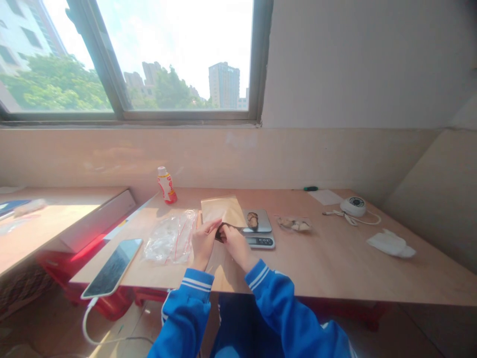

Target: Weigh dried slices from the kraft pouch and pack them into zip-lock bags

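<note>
A brown kraft paper bag (224,208) lies on the table with its dark mouth towards me. My left hand (203,242) pinches the left side of that mouth. On the other side, my right hand (235,242) has its fingers curled at the opening, some of them hidden by the bag's edge. Just right of the bag, and partly covered by it, is a silver digital scale (264,226). A brown dried slice (252,221), perhaps mushroom, rests on its plate. Beyond the scale lies a clear bag of similar dried slices (294,224).
Clear zip bags (170,237) lie left of my hands, near a charging phone (112,268) at the table edge. A red-and-white bottle (166,186) stands behind. To the right are a white round device with cable (353,207), a crumpled tissue (390,244) and paper (325,197).
</note>
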Demonstrator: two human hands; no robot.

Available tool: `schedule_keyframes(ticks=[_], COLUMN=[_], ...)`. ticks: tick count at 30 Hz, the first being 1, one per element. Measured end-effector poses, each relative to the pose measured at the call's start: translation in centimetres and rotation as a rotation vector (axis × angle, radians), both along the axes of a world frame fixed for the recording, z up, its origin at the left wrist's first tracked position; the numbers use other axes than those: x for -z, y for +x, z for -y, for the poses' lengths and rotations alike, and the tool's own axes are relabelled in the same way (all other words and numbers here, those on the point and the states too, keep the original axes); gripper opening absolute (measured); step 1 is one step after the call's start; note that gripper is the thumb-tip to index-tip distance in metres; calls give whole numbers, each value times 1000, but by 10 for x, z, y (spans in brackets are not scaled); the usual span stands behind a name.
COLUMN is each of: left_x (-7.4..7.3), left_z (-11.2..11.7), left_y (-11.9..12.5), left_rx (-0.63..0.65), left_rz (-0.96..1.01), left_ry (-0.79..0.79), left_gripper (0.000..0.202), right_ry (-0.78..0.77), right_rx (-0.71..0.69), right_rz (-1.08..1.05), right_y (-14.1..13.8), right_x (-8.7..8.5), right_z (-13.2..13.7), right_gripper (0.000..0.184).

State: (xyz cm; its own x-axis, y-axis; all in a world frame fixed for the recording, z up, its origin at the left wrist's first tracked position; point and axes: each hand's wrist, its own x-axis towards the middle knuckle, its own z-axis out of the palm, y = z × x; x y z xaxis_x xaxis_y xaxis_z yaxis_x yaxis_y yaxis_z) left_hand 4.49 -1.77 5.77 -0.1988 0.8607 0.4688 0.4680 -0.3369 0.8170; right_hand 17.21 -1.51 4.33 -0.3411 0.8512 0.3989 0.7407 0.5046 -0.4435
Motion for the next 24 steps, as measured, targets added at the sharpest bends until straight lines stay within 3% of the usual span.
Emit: schedule_keyframes(ticks=[7, 14, 19, 24], left_x=[2, -4, -3, -1], left_z=[-3, -4, -3, -2], left_y=[2, -3, -5, -5], left_rx=[-16, -48, -73, -74], left_rz=[12, 12, 28, 43], left_ry=[-15, -30, -21, -23], left_gripper=[19, 20, 22, 24], right_ry=[86, 115, 113, 6], right_rx=[-92, -228, 19, 313], right_rz=[-164, -469, -670, -974], right_y=[6, 33, 73, 118], right_x=[7, -12, -13, 7], right_z=[5, 33, 31, -22], right_gripper=[27, 19, 14, 34])
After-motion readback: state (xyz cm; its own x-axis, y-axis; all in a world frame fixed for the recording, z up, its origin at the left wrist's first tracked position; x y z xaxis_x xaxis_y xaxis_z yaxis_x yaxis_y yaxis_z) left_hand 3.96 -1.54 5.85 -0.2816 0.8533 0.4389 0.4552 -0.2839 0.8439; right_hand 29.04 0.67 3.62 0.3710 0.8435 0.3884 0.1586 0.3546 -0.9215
